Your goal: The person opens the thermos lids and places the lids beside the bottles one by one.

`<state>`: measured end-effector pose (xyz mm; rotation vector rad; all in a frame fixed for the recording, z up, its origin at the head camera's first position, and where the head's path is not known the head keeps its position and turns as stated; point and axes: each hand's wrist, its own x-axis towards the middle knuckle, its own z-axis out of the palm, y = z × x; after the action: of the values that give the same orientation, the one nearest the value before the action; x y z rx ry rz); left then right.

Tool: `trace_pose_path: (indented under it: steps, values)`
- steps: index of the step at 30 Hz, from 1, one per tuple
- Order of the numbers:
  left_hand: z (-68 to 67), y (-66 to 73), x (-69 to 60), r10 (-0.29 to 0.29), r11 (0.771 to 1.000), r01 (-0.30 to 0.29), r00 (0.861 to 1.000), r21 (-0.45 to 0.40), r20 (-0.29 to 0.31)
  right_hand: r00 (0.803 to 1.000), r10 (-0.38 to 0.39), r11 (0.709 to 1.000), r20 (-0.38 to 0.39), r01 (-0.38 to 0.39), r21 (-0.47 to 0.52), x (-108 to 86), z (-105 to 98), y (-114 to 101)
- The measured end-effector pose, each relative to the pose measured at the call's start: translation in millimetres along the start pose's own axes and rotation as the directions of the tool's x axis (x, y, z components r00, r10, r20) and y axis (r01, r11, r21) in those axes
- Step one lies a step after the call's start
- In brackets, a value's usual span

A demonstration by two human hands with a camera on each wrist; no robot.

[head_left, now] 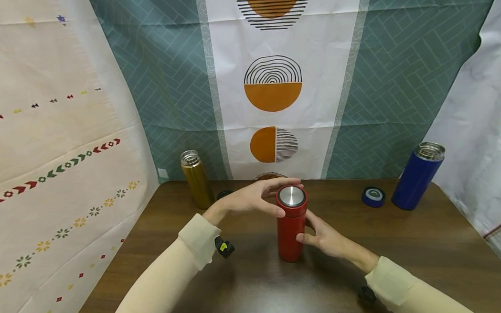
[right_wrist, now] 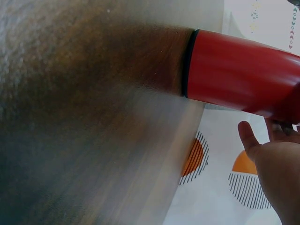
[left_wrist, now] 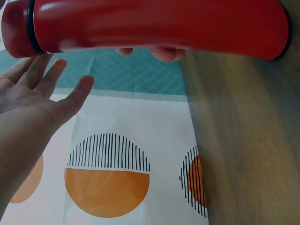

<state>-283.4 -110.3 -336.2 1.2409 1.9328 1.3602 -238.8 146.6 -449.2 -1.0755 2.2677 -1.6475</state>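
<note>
A red thermos flask (head_left: 291, 238) stands upright on the wooden table, its lid with a silver disc on top (head_left: 291, 196). My left hand (head_left: 253, 197) is spread about the lid, thumb in front and fingers behind. In the left wrist view the thumb (left_wrist: 79, 93) of that hand stands apart from the flask. My right hand (head_left: 326, 235) is at the flask's right side, around the body. Its thumb (right_wrist: 247, 133) shows a gap from the red surface in the right wrist view; its other fingers are partly hidden by the flask.
A gold flask (head_left: 198, 183) without a lid stands at the back left, and a dark round lid (head_left: 224, 194) lies near it, partly hidden by my left hand. At the back right a lidless blue flask (head_left: 417, 177) stands beside its blue lid (head_left: 373, 197). Patterned cloth hangs behind the table.
</note>
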Motion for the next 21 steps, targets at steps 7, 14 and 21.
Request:
trace_pose_path:
  steps: [7,14,21]
  values:
    - [2.0,-1.7,-0.4,-0.049,0.999,0.050,0.996,0.014,-0.073,1.000,-0.010,1.000,0.005,0.010,0.002,-0.7,0.0,-2.2]
    - [15.6,-8.3,0.8,-0.011,1.000,0.007,0.980,-0.020,-0.196,1.000,-0.007,1.000,0.004,0.007,0.005,-1.2,0.2,-1.1]
    - [11.7,-5.8,-0.9,-0.015,0.999,0.010,0.995,-0.048,-0.103,1.000,-0.004,1.000,0.008,0.004,0.007,-1.0,-0.2,-1.4]
